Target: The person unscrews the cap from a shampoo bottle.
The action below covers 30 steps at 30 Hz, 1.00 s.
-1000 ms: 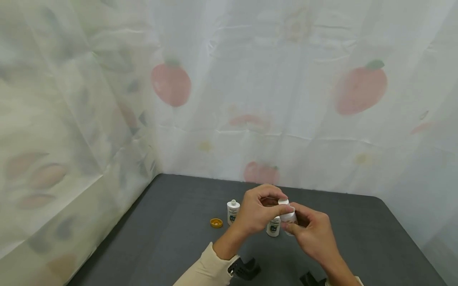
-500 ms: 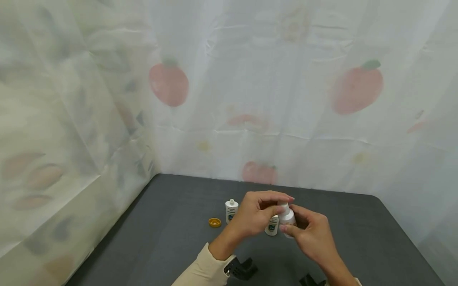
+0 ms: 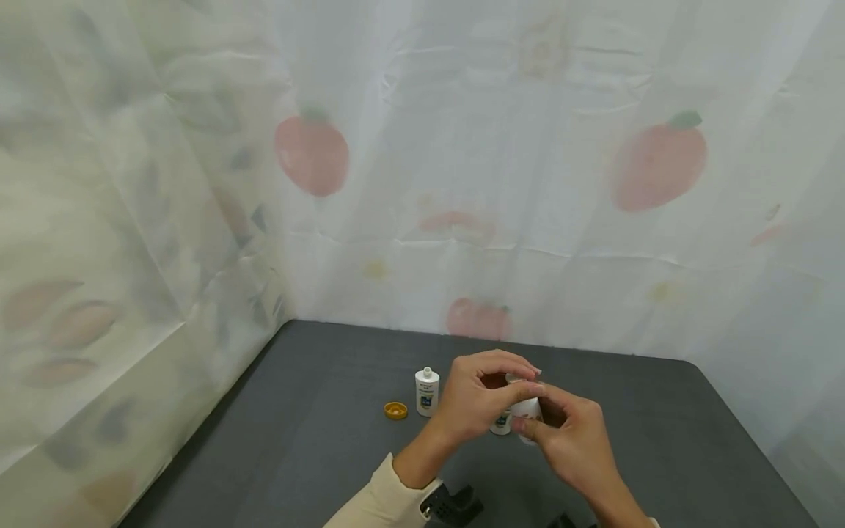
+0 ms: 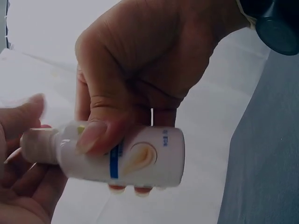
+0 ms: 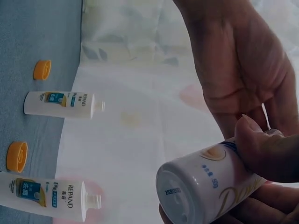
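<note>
Mostly, from the head view, the bottle (image 3: pixel 526 408) is hidden between the left hand (image 3: pixel 480 400) and right hand (image 3: pixel 573 438), and it is held lower than before. At the left wrist, the bottle (image 4: pixel 135 156) is gripped sideways. At the right wrist, its base (image 5: pixel 180 196) is seen, its top hidden.

Bottle (image 3: pixel 527 408) held btwn both hands over table (image 3: pixel 660 433); cap (image 3: pixel 396 411) left of 2 tubes (image 3: pixel 427 391)

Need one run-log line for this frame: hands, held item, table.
left hand: at white bottle's neck | right hand: grips white bottle | table: two uncapped tubes, two orange caps
</note>
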Tool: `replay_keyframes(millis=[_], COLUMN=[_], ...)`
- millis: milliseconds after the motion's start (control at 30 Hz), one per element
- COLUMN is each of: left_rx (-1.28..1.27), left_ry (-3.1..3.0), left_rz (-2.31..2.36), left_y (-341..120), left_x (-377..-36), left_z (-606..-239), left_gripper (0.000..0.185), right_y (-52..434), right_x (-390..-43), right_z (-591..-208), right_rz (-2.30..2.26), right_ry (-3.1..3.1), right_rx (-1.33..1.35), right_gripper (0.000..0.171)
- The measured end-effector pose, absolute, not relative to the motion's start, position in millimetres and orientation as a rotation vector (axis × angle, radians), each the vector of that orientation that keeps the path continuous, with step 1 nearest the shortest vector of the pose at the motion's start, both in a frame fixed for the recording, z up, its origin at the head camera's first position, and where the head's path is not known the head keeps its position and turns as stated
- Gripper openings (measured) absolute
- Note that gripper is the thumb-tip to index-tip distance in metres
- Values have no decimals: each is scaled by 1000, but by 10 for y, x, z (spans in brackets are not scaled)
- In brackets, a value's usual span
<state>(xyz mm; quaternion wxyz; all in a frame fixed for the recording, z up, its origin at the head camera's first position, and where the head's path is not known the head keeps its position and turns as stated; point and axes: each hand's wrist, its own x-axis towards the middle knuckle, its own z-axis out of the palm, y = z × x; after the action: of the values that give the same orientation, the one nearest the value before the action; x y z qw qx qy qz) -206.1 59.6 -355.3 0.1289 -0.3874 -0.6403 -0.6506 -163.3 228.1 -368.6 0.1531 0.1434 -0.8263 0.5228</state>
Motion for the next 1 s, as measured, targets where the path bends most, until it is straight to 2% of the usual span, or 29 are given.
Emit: replay_keyframes(millis=[233,400,633,767,1000], left_rx=[-1093,-1038,-1179,-1144,-1106], left_ry=[-1997,-1983,-1820,-1848,-2040], left_rz=[-1919,-1879,-1794,-1764,-1936], left_y=[512,504,623,669,567], left_x=[-1993,-2009,-2041,-2009,-1935], left_z=[-3550,-3568,-3572,-3563,-3588], left_gripper=[26,22,6,7,29], right_y=[2300,2276,2257,2279,2337], right_x=[-1662,-1636,-1550,-1540,-1584], right_z=[-3665,-3683,-3697,-3686,-3706], right_rz=[1538,1544,1550,1579,1601], right_ry=[-2364,-2368,-2389,-2390,-2395], right_rx=[366,372,361,315,291], right_gripper=[48,45,45,42,52])
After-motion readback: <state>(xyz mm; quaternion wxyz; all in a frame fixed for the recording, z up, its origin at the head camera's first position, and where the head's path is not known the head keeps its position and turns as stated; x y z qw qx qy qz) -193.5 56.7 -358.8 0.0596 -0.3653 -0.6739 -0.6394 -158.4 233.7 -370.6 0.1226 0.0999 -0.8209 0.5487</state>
